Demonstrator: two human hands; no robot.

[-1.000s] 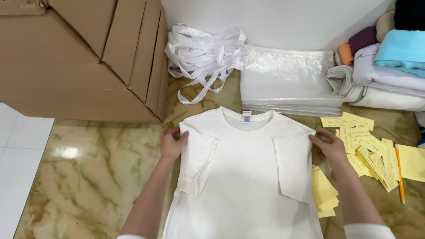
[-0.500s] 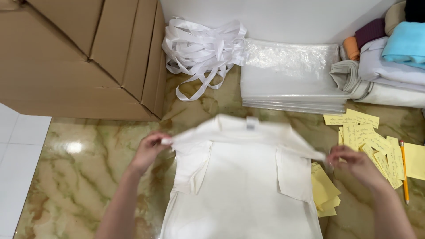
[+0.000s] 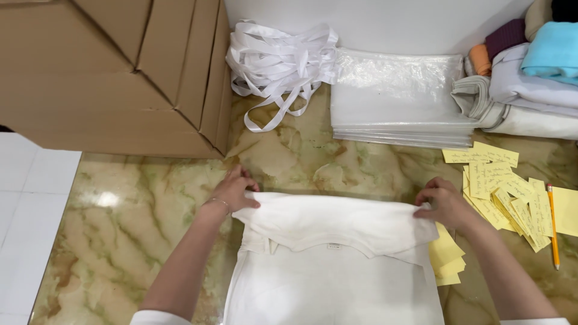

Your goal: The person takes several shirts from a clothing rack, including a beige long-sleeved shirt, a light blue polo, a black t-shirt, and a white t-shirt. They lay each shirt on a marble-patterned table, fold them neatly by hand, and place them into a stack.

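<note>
1. A white T-shirt [image 3: 337, 265] lies flat on the green-and-cream marble floor [image 3: 120, 241], straight below the camera. Its top part is folded over toward the person, so the neckline and small label sit under a thick fold running across between the two hands.
2. The left hand [image 3: 233, 192] sits at the fold's left end and the right hand [image 3: 442, 201] at its right end, each touching the cloth.
3. To the left of the shirt the marble is bare up to the white floor tiles [image 3: 30, 229]. A large cardboard box [image 3: 114, 72] stands beyond the left hand, near it but not touching.
4. Beyond the fold, a strip of bare marble separates the shirt from a tangle of white ribbon [image 3: 277, 66] and a stack of clear plastic bags [image 3: 400, 99].
5. The right side is tight: yellow paper slips [image 3: 506, 192] lie just beside the right hand, some tucked under the shirt's edge, with a pencil [image 3: 553, 225] farther right and folded clothes [image 3: 530, 90] behind.
6. Both hands pinch the fold's corners, fingers curled on top of the cloth.
</note>
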